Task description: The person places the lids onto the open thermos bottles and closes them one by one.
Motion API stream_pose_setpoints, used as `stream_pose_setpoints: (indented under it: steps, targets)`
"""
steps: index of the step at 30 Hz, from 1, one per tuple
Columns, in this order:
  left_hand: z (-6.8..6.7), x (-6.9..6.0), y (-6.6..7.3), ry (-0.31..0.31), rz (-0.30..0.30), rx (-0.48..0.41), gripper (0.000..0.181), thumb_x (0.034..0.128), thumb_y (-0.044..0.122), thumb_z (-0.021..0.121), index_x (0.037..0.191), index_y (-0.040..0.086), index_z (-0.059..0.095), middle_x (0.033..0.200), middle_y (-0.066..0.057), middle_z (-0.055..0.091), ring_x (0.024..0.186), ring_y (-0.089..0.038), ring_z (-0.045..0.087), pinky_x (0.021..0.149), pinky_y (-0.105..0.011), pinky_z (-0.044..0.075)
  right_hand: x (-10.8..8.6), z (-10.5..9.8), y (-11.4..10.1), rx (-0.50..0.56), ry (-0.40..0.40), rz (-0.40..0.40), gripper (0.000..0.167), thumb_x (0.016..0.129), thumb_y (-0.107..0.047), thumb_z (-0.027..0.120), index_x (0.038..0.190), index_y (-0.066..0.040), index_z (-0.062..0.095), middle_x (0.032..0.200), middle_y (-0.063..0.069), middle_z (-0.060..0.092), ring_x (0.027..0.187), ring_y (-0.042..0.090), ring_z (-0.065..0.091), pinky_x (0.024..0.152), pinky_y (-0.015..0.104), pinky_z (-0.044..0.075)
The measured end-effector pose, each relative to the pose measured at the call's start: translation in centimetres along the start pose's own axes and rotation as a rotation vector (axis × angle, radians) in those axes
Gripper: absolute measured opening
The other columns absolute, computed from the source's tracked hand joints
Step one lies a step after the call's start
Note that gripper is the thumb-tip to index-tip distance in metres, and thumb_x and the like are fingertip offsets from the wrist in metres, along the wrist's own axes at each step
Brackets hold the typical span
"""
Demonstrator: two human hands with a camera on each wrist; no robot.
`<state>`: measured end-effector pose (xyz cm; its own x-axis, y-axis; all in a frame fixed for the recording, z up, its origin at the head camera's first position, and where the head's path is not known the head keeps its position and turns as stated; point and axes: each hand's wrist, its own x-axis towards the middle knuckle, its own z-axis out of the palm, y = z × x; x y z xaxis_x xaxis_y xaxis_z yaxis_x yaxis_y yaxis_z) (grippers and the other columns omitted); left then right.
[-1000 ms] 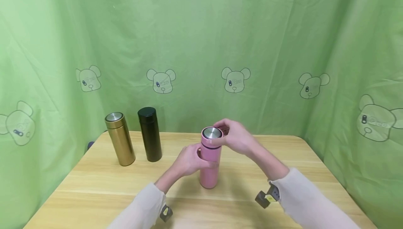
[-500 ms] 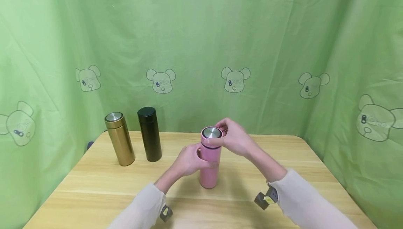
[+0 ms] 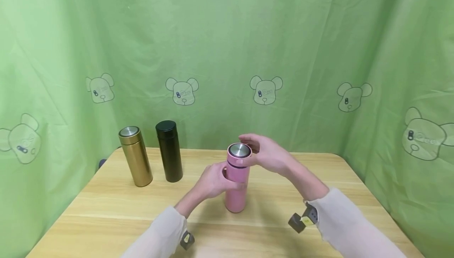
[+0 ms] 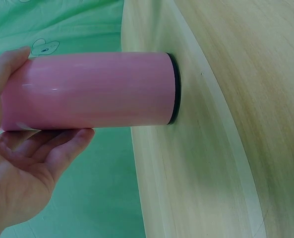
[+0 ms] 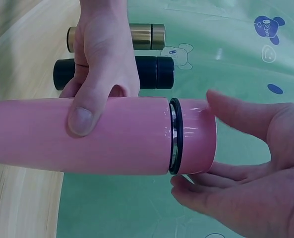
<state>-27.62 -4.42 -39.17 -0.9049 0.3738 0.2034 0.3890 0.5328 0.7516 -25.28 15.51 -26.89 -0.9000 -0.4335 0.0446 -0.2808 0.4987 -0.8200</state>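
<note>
A pink thermos (image 3: 237,195) stands upright on the wooden table. My left hand (image 3: 212,181) grips its body, thumb across the near side; in the left wrist view the left hand (image 4: 23,183) wraps the thermos (image 4: 102,89) from both sides. My right hand (image 3: 271,155) holds the pink lid (image 3: 232,158) with its steel top, thumb on the near side and fingers around the far side. In the right wrist view, a dark ring and a shiny band show between lid (image 5: 199,136) and body, and the right hand (image 5: 265,163) touches the lid with its fingertips.
A gold thermos (image 3: 136,159) and a black thermos (image 3: 169,153) stand upright at the left of the table (image 3: 106,214). A green curtain (image 3: 220,49) with bear drawings hangs behind and along both sides.
My right thumb has slid rightward along the near side of the lid, and the fingers behind it have shifted left. My left hand and the thermos body stay in place.
</note>
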Motion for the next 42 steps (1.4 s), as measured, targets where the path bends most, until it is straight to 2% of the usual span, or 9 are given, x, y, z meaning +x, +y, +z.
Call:
stream_pose_setpoints:
  steps: [5,10,18,28,34,42]
  targets:
    - [0.0,0.0,0.1,-0.005,-0.004,-0.021,0.053,0.0705,0.055,0.084,0.112,0.027,0.068,0.100,0.011,0.072,0.089,-0.007,0.067,0.080,-0.031,0.056,-0.1,0.1,-0.1,0.013,-0.030,0.000,0.074,0.087,-0.009,0.074,0.151,0.002,0.040,0.148,0.019,0.053,0.140,0.036,0.049,0.114,0.052,0.041]
    - [0.0,0.0,0.0,-0.006,-0.006,-0.018,0.053,0.0705,0.056,0.084,0.112,0.026,0.067,0.100,0.010,0.072,0.089,-0.008,0.067,0.079,-0.031,0.056,0.0,0.2,0.0,0.003,-0.008,-0.004,0.070,0.085,-0.008,0.075,0.148,0.002,0.045,0.142,0.019,0.058,0.134,0.035,0.054,0.111,0.052,0.044]
    - [0.0,0.0,-0.2,0.009,0.007,0.009,0.056,0.0710,0.055,0.084,0.115,0.024,0.068,0.103,0.008,0.073,0.091,-0.009,0.067,0.079,-0.030,0.056,0.1,1.1,0.0,-0.103,0.127,0.006,0.065,0.080,-0.025,0.086,0.133,-0.001,0.057,0.123,0.014,0.068,0.116,0.029,0.065,0.098,0.045,0.054]
    - [0.0,-0.1,-0.2,0.015,0.019,0.024,0.056,0.0712,0.056,0.084,0.115,0.024,0.069,0.103,0.007,0.074,0.091,-0.010,0.068,0.078,-0.030,0.056,0.3,1.9,0.5,-0.204,0.241,0.027,0.068,0.074,-0.044,0.089,0.120,-0.005,0.056,0.111,0.009,0.065,0.102,0.023,0.062,0.086,0.038,0.053]
    - [-0.1,-0.1,-0.2,0.015,0.024,0.033,0.055,0.0718,0.054,0.084,0.115,0.024,0.069,0.102,0.007,0.074,0.089,-0.009,0.068,0.077,-0.029,0.056,0.2,2.1,0.6,-0.230,0.272,0.021,0.069,0.073,-0.046,0.089,0.116,-0.005,0.054,0.107,0.010,0.062,0.097,0.023,0.059,0.078,0.033,0.051]
    - [0.0,-0.1,-0.1,0.013,0.028,0.034,0.056,0.0719,0.054,0.084,0.117,0.024,0.069,0.103,0.006,0.074,0.090,-0.010,0.068,0.078,-0.030,0.056,0.1,2.0,0.5,-0.243,0.255,0.018,0.070,0.074,-0.047,0.088,0.117,-0.004,0.053,0.108,0.010,0.062,0.098,0.024,0.060,0.079,0.034,0.052]
